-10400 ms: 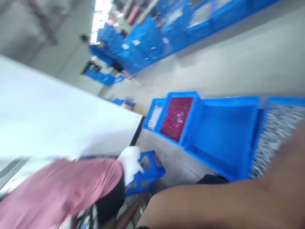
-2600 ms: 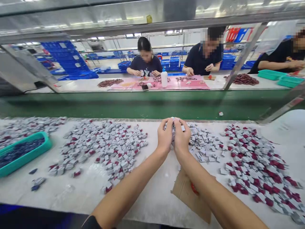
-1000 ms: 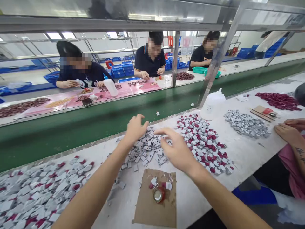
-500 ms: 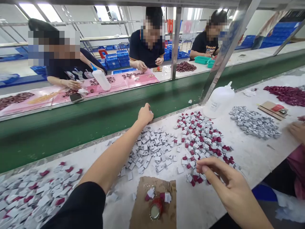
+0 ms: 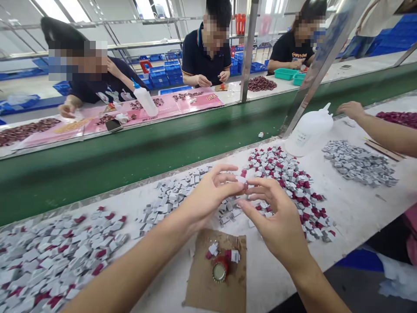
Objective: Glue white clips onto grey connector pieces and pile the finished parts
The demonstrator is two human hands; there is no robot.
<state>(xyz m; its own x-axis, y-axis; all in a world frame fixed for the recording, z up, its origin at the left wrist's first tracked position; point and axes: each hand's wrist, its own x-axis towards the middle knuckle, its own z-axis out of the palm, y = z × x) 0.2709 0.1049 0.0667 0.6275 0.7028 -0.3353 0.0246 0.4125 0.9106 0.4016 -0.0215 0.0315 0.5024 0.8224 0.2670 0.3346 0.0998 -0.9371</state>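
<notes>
My left hand (image 5: 208,195) pinches a small white and dark red piece (image 5: 241,179) between thumb and fingers, above the piles. Facing it, my right hand (image 5: 276,213) has its fingers apart and curved, the fingertips close to the same piece. Beneath both hands lie a pile of grey-white pieces (image 5: 169,195) and a mixed pile of white and dark red pieces (image 5: 293,182). Nearer to me, a cardboard sheet (image 5: 208,291) bears a bottle cap (image 5: 219,272) and a few pieces.
Another mixed pile (image 5: 55,261) spreads at the left. A white squeeze bottle (image 5: 309,132) stands behind the right pile, near a metal post. At the right, a co-worker's arm (image 5: 381,126) reaches over the bench. Beyond the green belt (image 5: 146,148), people sit at another bench.
My left hand has come back from the belt's edge to meet my right hand, which has moved left and up. The co-worker's arm at the right now reaches forward over the bench.
</notes>
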